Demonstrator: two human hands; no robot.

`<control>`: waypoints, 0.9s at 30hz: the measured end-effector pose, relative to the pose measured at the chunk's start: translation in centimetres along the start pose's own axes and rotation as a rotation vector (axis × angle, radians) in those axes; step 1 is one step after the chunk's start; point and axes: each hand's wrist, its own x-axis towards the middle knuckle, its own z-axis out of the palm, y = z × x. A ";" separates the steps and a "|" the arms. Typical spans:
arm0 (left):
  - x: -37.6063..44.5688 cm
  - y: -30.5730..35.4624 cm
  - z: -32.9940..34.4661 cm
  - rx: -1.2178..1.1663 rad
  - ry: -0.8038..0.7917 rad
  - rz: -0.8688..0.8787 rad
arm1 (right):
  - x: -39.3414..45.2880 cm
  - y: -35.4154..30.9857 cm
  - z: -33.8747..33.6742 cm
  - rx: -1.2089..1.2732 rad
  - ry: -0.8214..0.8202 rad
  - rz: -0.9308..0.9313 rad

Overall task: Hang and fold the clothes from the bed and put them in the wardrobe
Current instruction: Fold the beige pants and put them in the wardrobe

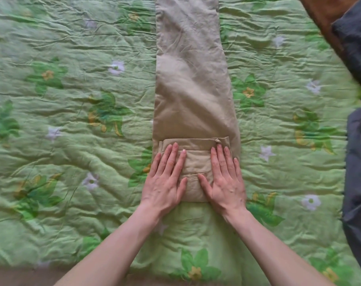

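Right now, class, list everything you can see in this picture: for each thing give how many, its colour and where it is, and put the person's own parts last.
trousers: one pair, beige, lying lengthwise down the middle of the bed, the near end folded over once.
bedspread: one, light green with green leaves and white and yellow flowers, crumpled, covering the bed under the trousers.
grey cloth: dark grey fabric, count unclear, along the right edge of the bed.
brown surface: one, brown, top right corner, what it is cannot be told.
left hand: one, fingers straight, pressing flat on the left of the folded end.
right hand: one, fingers straight, pressing flat on the right of the folded end.
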 end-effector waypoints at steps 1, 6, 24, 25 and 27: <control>0.1 0.1 0.0 -0.001 -0.017 -0.010 | 0.0 0.1 -0.1 0.009 -0.005 -0.010; -0.2 -1.6 -1.3 0.020 -0.075 0.245 | -0.1 0.8 -0.6 0.114 0.017 -0.056; -1.1 1.2 -2.9 0.107 -0.293 0.161 | -0.8 4.7 -4.2 -0.068 -0.250 -0.493; -0.9 1.2 -3.4 0.098 -0.312 0.165 | -0.7 4.7 -4.4 -0.061 -0.247 -0.493; -0.5 1.3 -4.8 0.077 -0.359 0.179 | -0.7 4.8 -4.9 -0.064 -0.241 -0.504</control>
